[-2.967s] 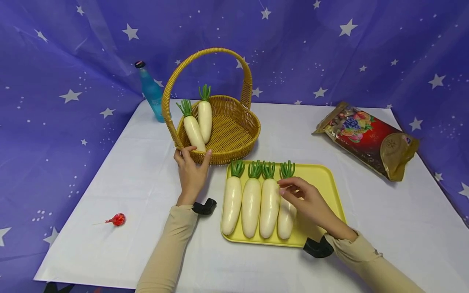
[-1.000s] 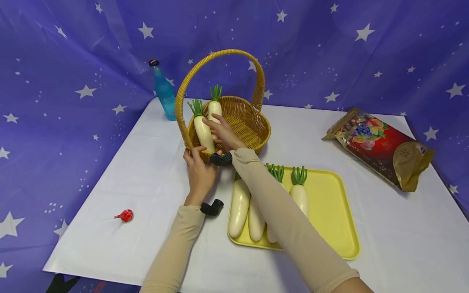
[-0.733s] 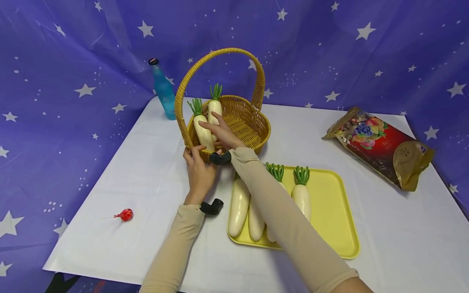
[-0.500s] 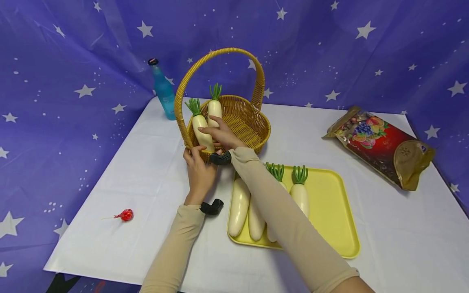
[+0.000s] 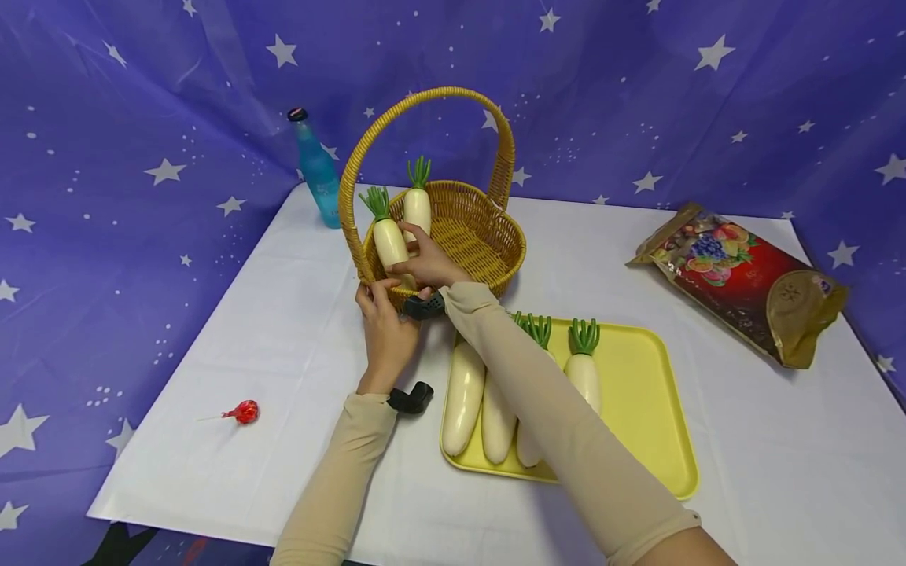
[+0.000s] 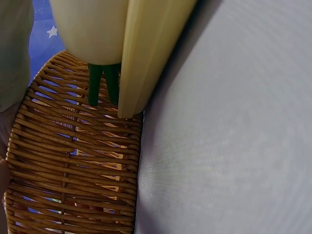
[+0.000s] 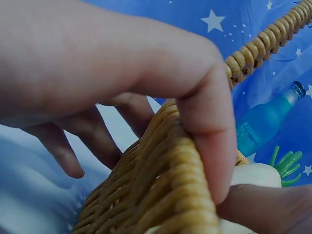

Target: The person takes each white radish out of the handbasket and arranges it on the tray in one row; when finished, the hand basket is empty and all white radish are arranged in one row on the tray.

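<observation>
In the head view my left hand (image 5: 389,338) grips the near-left rim of the wicker basket (image 5: 515,253). My right hand (image 5: 433,263) reaches into the basket. Its thumb and index finger hold the lower part of the nearer white radish (image 5: 389,240), whose green tops lean over the left side. A second white radish (image 5: 418,206) stands beside it, farther back. In the right wrist view, a bent finger hooks over the basket rim (image 7: 183,170). Basket weave (image 6: 73,161) fills much of the left wrist view.
A yellow tray (image 5: 647,409) in front of the basket bears several white radishes (image 5: 463,401), partly covered by my right sleeve. A blue bottle (image 5: 320,177) stands behind left. A red lollipop (image 5: 245,412) lies left, a red-brown snack bag (image 5: 743,279) right.
My right hand has gone from over the tray into the basket, then slid down the nearer radish toward its lower end. My left hand has stayed at the rim.
</observation>
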A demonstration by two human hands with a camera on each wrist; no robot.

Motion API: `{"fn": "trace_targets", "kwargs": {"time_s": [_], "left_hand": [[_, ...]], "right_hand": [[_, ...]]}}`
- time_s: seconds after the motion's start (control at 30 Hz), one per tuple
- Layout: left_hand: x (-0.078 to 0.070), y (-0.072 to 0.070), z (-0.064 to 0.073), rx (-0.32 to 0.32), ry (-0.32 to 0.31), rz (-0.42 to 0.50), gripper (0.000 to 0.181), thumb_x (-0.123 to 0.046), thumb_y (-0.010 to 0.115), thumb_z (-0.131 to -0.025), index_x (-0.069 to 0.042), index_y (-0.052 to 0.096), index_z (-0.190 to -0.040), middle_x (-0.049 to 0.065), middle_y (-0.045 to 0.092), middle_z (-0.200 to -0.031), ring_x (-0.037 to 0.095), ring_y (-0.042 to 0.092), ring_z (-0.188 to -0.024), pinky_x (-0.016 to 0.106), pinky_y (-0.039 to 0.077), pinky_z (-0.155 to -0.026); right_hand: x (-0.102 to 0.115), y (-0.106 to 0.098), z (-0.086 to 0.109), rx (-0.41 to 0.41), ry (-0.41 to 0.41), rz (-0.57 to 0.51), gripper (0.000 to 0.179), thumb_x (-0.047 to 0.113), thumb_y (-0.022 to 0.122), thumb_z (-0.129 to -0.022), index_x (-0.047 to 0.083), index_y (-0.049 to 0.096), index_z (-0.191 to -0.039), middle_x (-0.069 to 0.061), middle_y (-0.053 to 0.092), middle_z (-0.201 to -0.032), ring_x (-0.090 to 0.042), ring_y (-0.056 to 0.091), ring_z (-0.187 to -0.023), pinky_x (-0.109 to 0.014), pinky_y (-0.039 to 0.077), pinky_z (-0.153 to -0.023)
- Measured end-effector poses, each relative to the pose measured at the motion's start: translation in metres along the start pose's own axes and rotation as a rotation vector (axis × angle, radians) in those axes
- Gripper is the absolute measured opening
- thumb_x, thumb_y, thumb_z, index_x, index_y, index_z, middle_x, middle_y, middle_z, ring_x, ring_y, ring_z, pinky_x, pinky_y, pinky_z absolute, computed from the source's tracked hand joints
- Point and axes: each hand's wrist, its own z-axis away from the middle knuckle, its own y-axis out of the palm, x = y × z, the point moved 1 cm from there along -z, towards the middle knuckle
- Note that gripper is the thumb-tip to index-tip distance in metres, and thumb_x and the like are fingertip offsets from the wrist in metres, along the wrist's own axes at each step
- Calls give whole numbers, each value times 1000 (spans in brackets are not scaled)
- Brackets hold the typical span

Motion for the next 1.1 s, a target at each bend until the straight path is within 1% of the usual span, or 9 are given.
{"fn": "trace_targets", "kwargs": {"time_s": [0.13, 0.2, 0.33, 0.43, 0.5, 0.63, 0.77, 0.93, 1.1], "left_hand": [[0, 0, 0, -3, 5, -4, 43, -30, 62, -84, -10, 41, -115, 28, 15, -139, 45, 34, -123, 50, 32, -100], [0, 0, 0, -4, 8, -6, 42, -27, 62, -83, -10, 41, -116, 28, 15, -138, 45, 34, -123, 51, 32, -100], [0, 0, 0, -8, 1, -9, 42, -26, 62, -83, -10, 41, -116, 28, 16, -139, 45, 36, -121, 50, 33, -99], [-1, -1, 0, -6, -11, -12, 47, -37, 61, -83, -10, 41, -116, 27, 16, -139, 45, 37, -120, 51, 34, -98], [-2, -1, 0, -8, -16, -12, 52, -45, 60, -83, -10, 41, -116, 26, 15, -139, 45, 37, -120, 51, 35, -97], [-3, -2, -1, -10, -22, -4, 53, -47, 60, -82, -10, 42, -116, 26, 16, -139, 44, 36, -121, 50, 35, -97], [-2, -2, -1, -3, -28, 1, 54, -47, 60, -82, -10, 42, -116, 25, 15, -139, 42, 35, -123, 49, 34, -98], [-3, -1, 0, -3, -28, 10, 57, -52, 58, -81, -10, 43, -116, 25, 16, -139, 42, 35, -123, 50, 34, -98], [-3, -1, 0, -7, -21, 15, 57, -52, 58, -81, -9, 43, -115, 25, 16, -138, 42, 36, -122, 50, 35, -98]], "right_hand": [[-1, 1, -1, -34, -32, 34, 78, 15, 66, -83, 33, 19, -143, -15, 39, -133, -21, 49, -69, -28, 36, -38], [-1, 1, -1, -48, -49, 49, 78, 14, 66, -83, 34, 20, -142, -16, 40, -131, -26, 53, -81, -29, 36, -38], [0, 1, 0, -74, -79, 39, 75, 13, 64, -84, 34, 22, -142, -18, 42, -127, -29, 53, -85, -28, 38, -44], [1, 1, 1, -100, -93, -49, 72, 11, 63, -84, 32, 24, -142, -19, 42, -125, -27, 52, -89, -29, 43, -56], [2, 0, 1, -108, -99, -146, 71, 10, 62, -85, 31, 26, -141, -20, 42, -124, -29, 54, -94, -33, 48, -66], [3, -1, 1, -115, -111, -296, 67, 9, 61, -85, 32, 30, -139, -21, 42, -126, -34, 55, -105, -43, 50, -79], [2, -3, 2, -130, -109, -363, 62, 9, 60, -86, 33, 35, -137, -19, 42, -128, -35, 56, -106, -44, 51, -79], [1, -6, 2, -161, -104, -386, 58, 11, 60, -87, 33, 38, -136, -17, 41, -129, -34, 56, -107, -41, 51, -78], [4, -9, 7, -178, -96, -430, 57, 10, 59, -87, 32, 38, -136, -17, 42, -128, -33, 56, -107, -37, 52, -71]]}}
